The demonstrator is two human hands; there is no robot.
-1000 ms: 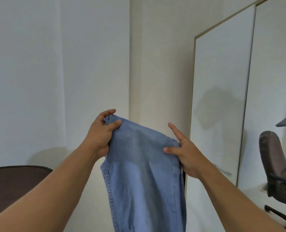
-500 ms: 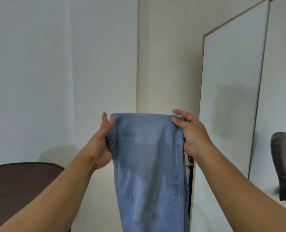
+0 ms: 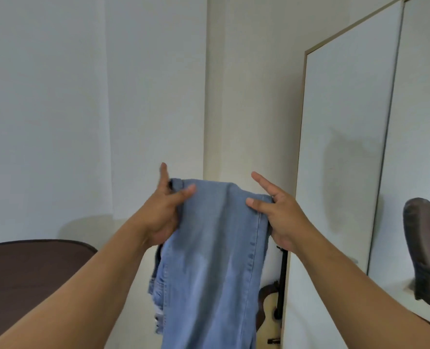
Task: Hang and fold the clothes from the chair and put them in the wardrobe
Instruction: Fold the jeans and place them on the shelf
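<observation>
A pair of light blue jeans (image 3: 213, 260) hangs folded lengthwise in front of me, held up at chest height before a white wall corner. My left hand (image 3: 164, 212) pinches the fold's upper left corner between thumb and fingers, its index finger pointing up. My right hand (image 3: 276, 212) pinches the upper right edge with thumb in front and fingers behind, the index finger stretched out. The jeans' lower part runs off the bottom of the view. A grey office chair (image 3: 425, 250) shows in the mirror at the right.
A tall mirrored wardrobe door (image 3: 347, 147) with a light wooden frame stands at the right. A guitar (image 3: 269, 313) leans in the corner behind the jeans. A dark brown rounded surface (image 3: 32, 278) lies at the lower left.
The top fold of the jeans has been levelled and then shifted; both hands regripped its corners and now have their index fingers lifted. The view has turned slightly left and down.
</observation>
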